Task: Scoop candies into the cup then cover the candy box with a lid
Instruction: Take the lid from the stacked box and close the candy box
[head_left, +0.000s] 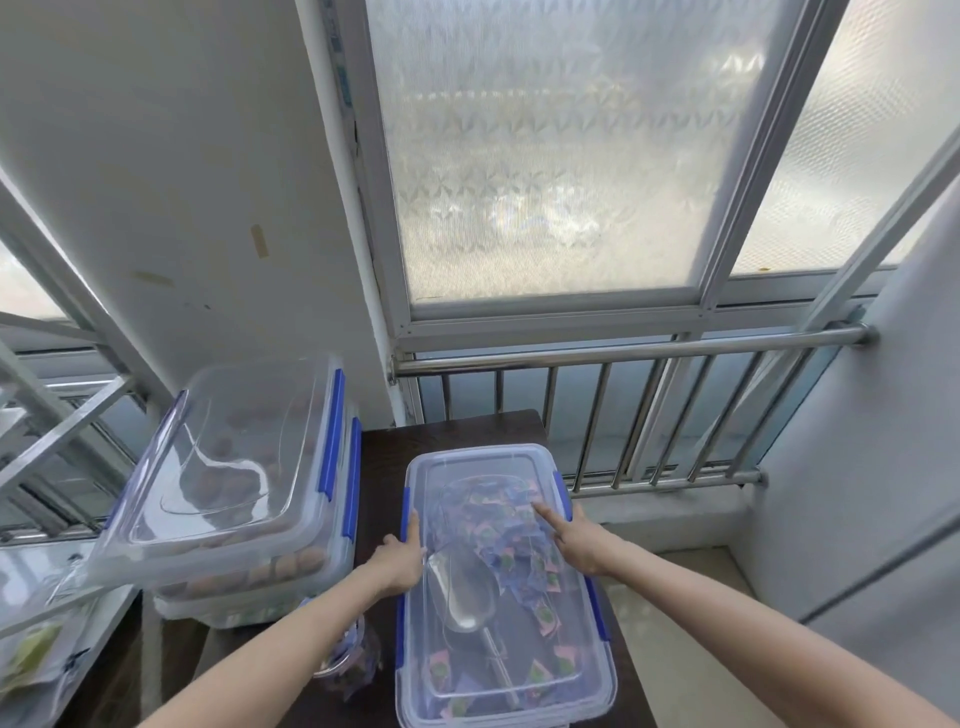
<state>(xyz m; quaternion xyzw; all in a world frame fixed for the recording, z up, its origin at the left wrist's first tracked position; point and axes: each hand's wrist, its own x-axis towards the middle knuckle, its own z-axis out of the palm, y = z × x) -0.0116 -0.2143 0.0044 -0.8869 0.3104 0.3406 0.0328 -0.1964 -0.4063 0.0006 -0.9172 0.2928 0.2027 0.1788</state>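
Observation:
A clear candy box (587, 696) with blue latches stands on a dark table, and its clear lid (483, 462) lies on top. Purple-wrapped candies (498, 514) and a metal scoop (462, 592) show through the lid, inside the box. My left hand (402, 558) grips the lid's left edge, thumb on top. My right hand (576, 540) rests on the lid near its right edge, forefinger stretched out flat on it. A clear cup (353, 660) with candies in it stands left of the box, partly hidden under my left forearm.
Two stacked clear boxes (244, 519) with brown round things fill the table's left part; the top lid sits tilted. A metal railing (623, 415) and frosted windows are behind the dark table (447, 431). Bagged items (31, 654) lie at far left.

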